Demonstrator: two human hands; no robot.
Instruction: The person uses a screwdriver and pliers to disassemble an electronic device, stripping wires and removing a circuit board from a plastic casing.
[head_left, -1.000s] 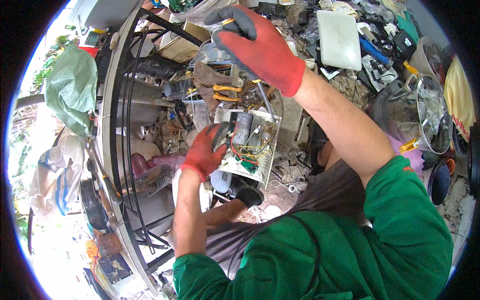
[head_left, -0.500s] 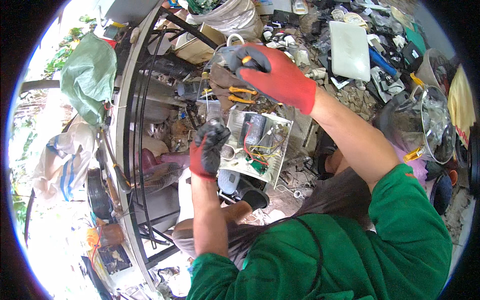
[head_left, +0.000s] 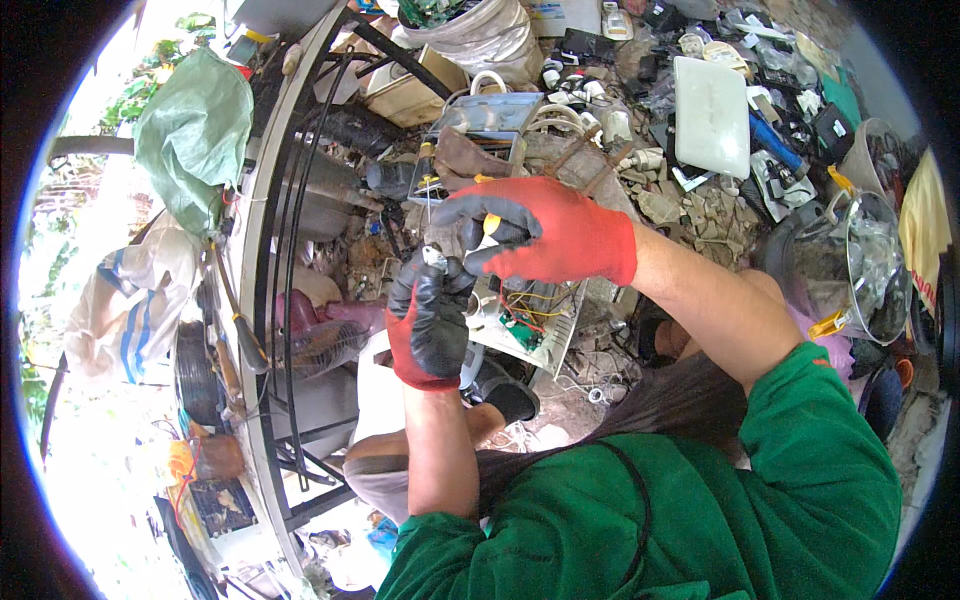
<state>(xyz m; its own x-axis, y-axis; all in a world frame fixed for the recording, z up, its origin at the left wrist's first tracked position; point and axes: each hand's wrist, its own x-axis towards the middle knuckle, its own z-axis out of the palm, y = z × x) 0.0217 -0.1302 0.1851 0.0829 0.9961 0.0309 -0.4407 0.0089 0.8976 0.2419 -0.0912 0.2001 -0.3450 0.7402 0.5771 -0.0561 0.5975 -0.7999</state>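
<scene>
My left hand [head_left: 432, 315], in a red and black glove, is closed with a small whitish, shiny piece [head_left: 434, 257] showing at its fingertips. I cannot make out what kind of part it is. Just beside it, my gloved right hand [head_left: 555, 232] curls around a tool with a yellow and black handle [head_left: 491, 225]; its working end is hidden. Below both hands lies an opened white plastic casing [head_left: 545, 352] with red and yellow wires and a green circuit board [head_left: 522, 333]. My hands cover much of the casing.
A shallow tray [head_left: 515, 150] beyond my hands holds a yellow-black screwdriver [head_left: 427, 165] and brown cloth-like material. A black metal frame [head_left: 275, 300] stands at left. A white panel [head_left: 711, 115] lies among electronic scrap at far right, near a clear bucket [head_left: 868, 262].
My right hand has come down and left with its tool, close to my left hand. A small whitish piece now shows at my left fingertips. The casing is more covered.
</scene>
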